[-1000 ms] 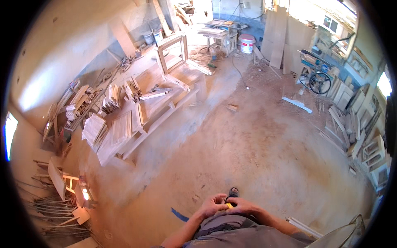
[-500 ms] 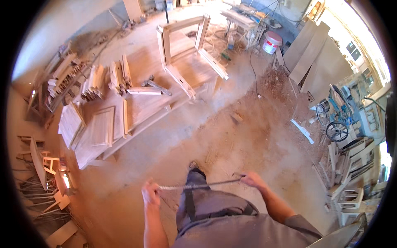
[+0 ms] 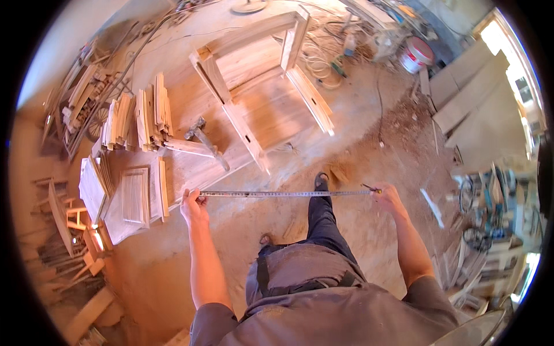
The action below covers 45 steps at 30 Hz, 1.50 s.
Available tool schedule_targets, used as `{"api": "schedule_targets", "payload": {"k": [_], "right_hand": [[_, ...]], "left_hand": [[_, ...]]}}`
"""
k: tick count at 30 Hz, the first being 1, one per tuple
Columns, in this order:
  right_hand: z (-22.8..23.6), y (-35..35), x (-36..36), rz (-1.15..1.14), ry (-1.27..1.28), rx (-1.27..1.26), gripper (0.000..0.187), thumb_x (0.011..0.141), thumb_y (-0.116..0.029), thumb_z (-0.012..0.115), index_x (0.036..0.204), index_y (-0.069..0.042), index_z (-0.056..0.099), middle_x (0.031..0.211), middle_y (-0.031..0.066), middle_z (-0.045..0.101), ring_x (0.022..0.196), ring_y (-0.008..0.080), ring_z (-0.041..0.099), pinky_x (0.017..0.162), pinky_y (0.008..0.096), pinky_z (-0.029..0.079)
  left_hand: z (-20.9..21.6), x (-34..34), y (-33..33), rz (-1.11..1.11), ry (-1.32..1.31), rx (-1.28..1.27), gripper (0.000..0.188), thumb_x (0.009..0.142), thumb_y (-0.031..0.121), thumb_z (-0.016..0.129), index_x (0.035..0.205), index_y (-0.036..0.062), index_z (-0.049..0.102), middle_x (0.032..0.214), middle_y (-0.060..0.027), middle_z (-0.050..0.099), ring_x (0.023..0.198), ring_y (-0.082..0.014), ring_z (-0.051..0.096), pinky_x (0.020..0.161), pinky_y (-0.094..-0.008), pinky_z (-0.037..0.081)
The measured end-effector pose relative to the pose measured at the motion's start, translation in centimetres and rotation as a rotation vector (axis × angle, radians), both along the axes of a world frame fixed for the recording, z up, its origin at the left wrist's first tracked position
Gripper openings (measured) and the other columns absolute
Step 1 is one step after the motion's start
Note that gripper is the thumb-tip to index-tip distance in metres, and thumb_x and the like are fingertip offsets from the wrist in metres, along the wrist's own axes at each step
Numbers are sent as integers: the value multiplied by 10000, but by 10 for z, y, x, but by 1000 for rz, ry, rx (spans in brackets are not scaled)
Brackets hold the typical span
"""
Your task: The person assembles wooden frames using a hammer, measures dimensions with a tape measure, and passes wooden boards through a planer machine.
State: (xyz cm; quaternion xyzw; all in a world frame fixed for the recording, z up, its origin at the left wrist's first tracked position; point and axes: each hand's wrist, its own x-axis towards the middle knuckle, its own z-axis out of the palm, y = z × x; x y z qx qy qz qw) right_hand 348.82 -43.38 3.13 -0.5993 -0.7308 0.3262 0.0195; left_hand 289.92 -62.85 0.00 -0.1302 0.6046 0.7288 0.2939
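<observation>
Stretched level in front of me is a measuring tape point(image 3: 283, 194), a long thin pale strip with dark graduation marks. My left hand point(image 3: 194, 207) is closed on its left end, beside the table's near edge. Its right end meets my right hand point(image 3: 386, 196), whose fingers are also closed. A small dark slender piece point(image 3: 370, 188) sticks out of the right fingers; I cannot make out its kind. Beyond the tape, a wooden frame point(image 3: 248, 135) with upright posts rests on the low wooden table point(image 3: 190, 164). A hammer point(image 3: 206, 141) lies on that table.
Stacked wood strips point(image 3: 153, 112) and panels point(image 3: 135, 196) sit at the table's left part. A white and red bucket point(image 3: 416, 55) stands far right, near leaning boards point(image 3: 482, 104). Machinery with wheels point(image 3: 476, 202) is at right. Sawdust and a cable point(image 3: 379, 109) cover the floor.
Both hands have moved forward and farther apart, with the tape stretched between them. I have stepped closer to the table, and one foot is now out ahead.
</observation>
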Motion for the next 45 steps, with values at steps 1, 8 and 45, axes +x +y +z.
{"api": "schedule_targets", "payload": {"k": [1, 8, 45], "right_hand": [[1, 52, -9, -2, 29, -31, 236, 827, -261, 717, 952, -65, 754, 942, 195, 703, 911, 383, 668, 790, 472, 524], [-8, 297, -82, 353, -102, 86, 253, 874, -286, 698, 1041, -108, 764, 975, 201, 704, 954, 382, 663, 832, 474, 521], [-126, 531, -334, 559, -70, 123, 210, 905, -246, 667, 907, -36, 662, 750, 175, 589, 709, 333, 554, 683, 430, 451]], "left_hand": [[-9, 2, 19, 72, 1, -25, 429, 852, 13, 705, 1267, 35, 596, 847, -21, 605, 669, -137, 555, 708, -364, 528], [-56, 18, 111, 181, -254, 86, 112, 951, 148, 677, 1019, 96, 605, 847, -29, 599, 708, -173, 566, 706, -361, 530], [-150, -48, 364, 309, -54, -194, 281, 866, 56, 721, 1113, -69, 672, 1171, -140, 689, 1019, -231, 651, 826, -358, 547]]}}
